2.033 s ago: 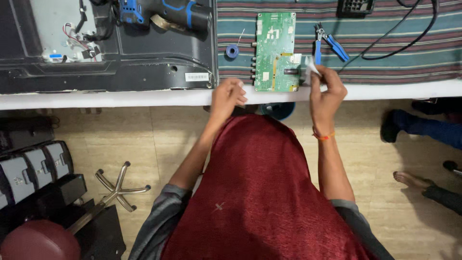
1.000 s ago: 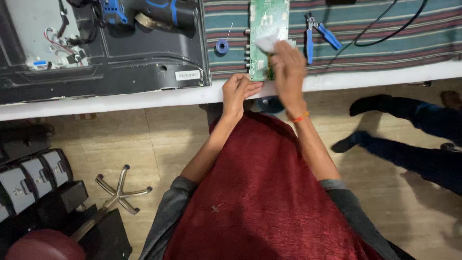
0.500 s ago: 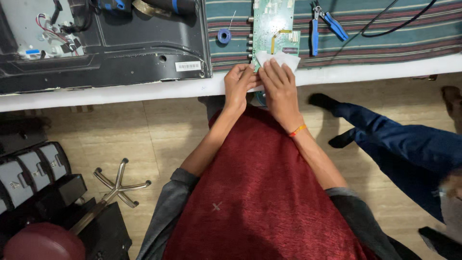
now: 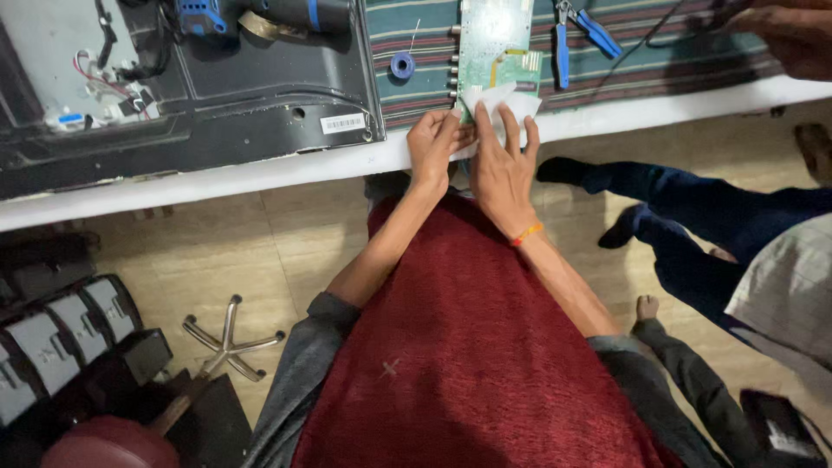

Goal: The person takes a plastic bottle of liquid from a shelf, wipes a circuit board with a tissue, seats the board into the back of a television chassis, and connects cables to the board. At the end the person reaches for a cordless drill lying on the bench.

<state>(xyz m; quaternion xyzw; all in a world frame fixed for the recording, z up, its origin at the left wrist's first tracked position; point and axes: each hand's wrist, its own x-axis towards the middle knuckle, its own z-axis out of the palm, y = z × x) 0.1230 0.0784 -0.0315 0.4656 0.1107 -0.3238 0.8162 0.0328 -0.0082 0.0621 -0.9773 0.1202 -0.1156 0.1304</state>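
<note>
Both arms extend forward, elbows bent, converging. Left hand (image 4: 433,143) is curled, knuckles up. Right hand (image 4: 503,165) lies flat, palm down, fingers (image 4: 511,121) spread; an orange band circles its wrist.

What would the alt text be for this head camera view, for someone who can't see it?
Seen from above, a person's left hand and right hand press a white cloth onto the near end of a green circuit board at a table's white edge. Blue-handled pliers lie right of the board, an opened black television back left.

Beige tiled floor (image 4: 260,234) beneath a white-edged workbench (image 4: 217,178).
</note>
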